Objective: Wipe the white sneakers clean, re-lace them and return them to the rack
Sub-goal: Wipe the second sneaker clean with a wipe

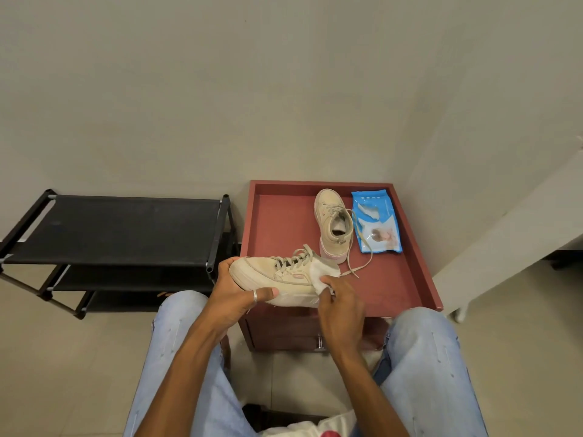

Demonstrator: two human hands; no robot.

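My left hand grips the toe end of a laced off-white sneaker, held on its side above the near edge of the red cabinet top. Against the sneaker's heel end, my right hand presses a white wet wipe. A second off-white sneaker stands upright on the cabinet top, toe pointing away, with a loose lace trailing toward me. To its right lies a blue pack of wipes, flap open. The black shoe rack stands to the left, its shelves bare.
The red cabinet has a raised rim and a drawer handle facing me. My knees in light jeans flank it. A wall rises behind; a pale furniture edge juts in at right. Beige tiled floor lies below.
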